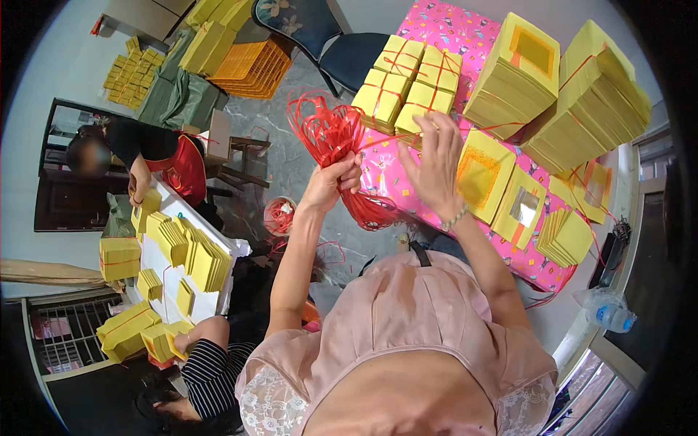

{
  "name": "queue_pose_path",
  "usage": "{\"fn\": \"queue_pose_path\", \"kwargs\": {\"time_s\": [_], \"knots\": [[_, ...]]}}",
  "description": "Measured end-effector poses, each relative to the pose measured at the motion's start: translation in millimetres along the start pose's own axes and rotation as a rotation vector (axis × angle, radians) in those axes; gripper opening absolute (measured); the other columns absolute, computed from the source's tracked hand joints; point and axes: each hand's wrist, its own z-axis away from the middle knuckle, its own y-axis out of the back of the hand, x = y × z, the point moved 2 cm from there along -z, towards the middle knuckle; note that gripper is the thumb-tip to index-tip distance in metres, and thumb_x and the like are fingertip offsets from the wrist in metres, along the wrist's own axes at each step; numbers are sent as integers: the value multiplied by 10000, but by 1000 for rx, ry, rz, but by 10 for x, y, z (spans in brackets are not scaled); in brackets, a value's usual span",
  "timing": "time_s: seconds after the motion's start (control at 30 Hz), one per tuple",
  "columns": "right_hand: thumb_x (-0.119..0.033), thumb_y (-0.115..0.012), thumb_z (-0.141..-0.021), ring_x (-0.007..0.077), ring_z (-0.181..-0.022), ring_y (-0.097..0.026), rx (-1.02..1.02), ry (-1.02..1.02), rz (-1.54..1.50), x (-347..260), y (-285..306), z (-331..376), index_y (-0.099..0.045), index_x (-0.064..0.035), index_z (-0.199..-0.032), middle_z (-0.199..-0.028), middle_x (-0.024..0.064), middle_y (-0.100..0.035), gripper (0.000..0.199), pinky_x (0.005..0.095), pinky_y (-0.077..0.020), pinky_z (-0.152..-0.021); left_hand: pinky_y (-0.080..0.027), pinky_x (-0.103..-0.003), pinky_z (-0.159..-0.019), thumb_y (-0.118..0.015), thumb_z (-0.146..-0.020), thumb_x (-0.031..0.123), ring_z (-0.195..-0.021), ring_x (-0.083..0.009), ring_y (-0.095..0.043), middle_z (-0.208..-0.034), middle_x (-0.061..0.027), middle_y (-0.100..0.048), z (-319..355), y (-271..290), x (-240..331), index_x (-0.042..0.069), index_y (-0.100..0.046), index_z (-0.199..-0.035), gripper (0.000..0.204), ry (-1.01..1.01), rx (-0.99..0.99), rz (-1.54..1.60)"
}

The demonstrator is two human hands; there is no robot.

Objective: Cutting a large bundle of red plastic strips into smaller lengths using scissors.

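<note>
Gripping red string bundle (beside yellow stacks).

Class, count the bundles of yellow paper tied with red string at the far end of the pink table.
4, packed together in a square block: far left, far right, near left, near right. More may be hidden behind them.

Grey mottled floor; table under a pink patterned cloth at right; dark upholstered chair at far centre; orange plastic crate far left; white worktable near left.
</note>
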Motion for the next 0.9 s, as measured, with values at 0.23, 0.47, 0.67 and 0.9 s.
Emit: {"fn": "queue_pose_path", "kwargs": {"time_s": [0.23, 0.47, 0.67, 0.9], "knots": [[-145, -405, -946, 174, -867, -589, -287, -62, -601, 74, -433, -186, -560, -19, -1031, -909, 91, -593, 217, 275, -462, -772, -284, -227, -467, -554, -882, 207, -464, -47, -287, -581, 68, -334, 8, -95, -186, 53, -521, -889, 157, 58, 87, -81], [-126, -437, -936, 147, -921, -596, -283, -571, -1882, -380, -900, 9, -533, -2, -1074, -1036, 79, -599, 208, 288, -490, -832, -412, -365, -882, -528, -843, 42, -1034, -256, -542, -1096, -143, -583, -56, 33, -461, 26, -532, -1147, 305, -535, 264, -825], [-372, -552, -886, 162, -1179, -432, -620, -414, -1709, -610, -840, -48, -402, -16, -1263, -1228, 79, -480, 540, 300, -333, -1011, -413, -348, -870, -464, -923, 140, -958, -254, -549, -1040, -111, -585, 3, 71, -340, 3, -524, -1096, 229, -840, 724, -915], [-259, -705, -757, 266, -922, -616, -772, 115, -893, -767, -960, 374, -426, -54, -1240, -1003, 171, -616, 593, 343, -468, -792, -406, -278, -638, -398, -964, 323, -552, -96, -385, -616, 27, -360, 512, 82, 706, 89, -461, -827, 279, -712, 234, 370]]}}
